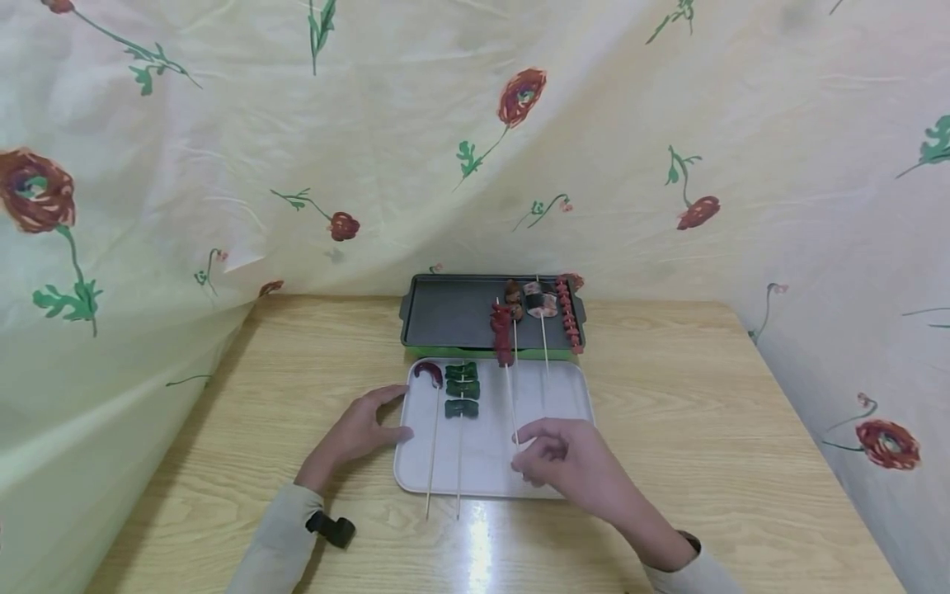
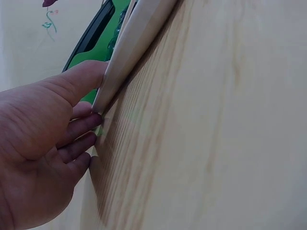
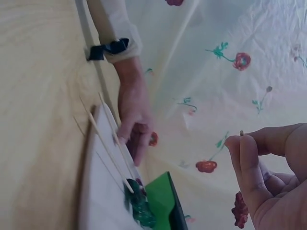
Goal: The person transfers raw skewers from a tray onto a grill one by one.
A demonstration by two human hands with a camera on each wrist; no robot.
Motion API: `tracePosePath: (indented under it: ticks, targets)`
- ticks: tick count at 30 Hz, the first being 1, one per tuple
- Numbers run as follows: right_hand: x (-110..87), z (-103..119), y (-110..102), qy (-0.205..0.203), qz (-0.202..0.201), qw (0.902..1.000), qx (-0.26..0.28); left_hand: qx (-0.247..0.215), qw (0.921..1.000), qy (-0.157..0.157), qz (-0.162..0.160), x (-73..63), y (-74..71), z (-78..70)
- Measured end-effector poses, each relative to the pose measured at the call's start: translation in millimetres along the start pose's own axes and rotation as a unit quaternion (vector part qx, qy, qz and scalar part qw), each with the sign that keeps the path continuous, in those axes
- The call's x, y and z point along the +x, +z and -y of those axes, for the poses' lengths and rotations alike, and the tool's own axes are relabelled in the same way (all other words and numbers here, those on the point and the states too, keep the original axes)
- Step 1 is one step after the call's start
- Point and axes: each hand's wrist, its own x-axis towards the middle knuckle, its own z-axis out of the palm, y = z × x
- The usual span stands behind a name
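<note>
My right hand (image 1: 567, 462) pinches the bare stick of a skewer of red meat-like pieces (image 1: 502, 334), whose top reaches over the black grill plate (image 1: 449, 309). In the right wrist view the stick's end pokes out between thumb and finger. At the left rim of the white tray (image 1: 549, 384), my left hand (image 1: 364, 425) holds the edge with its thumb and fingers (image 2: 79, 129). On the tray lie a skewer with a dark red curved piece (image 1: 428, 374) and one with green pieces (image 1: 462, 389), sticks overhanging the front edge.
On the grill plate's right side lie a brown-piece skewer (image 1: 514, 290), a skewer of black-and-pale chunks (image 1: 542, 304) and one with small red pieces (image 1: 568, 316). The plate has a green base (image 1: 419, 353). A flowered cloth (image 1: 386, 140) hangs behind the wooden table (image 1: 668, 396).
</note>
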Motion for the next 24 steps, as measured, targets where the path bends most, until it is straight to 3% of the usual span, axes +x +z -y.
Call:
tracePosePath:
  ticks: [12,24]
  targets:
    - [43.9,7.1,-16.6,-0.017,-0.037,0.9987,-0.029,0.000,1.0000,-0.005,0.000,1.0,1.3,1.5]
    - [75.7,1.3,-20.3,0.018,-0.061,0.9979,-0.006,0.012,0.9998,-0.015,-0.003,1.7,1.5,2.0]
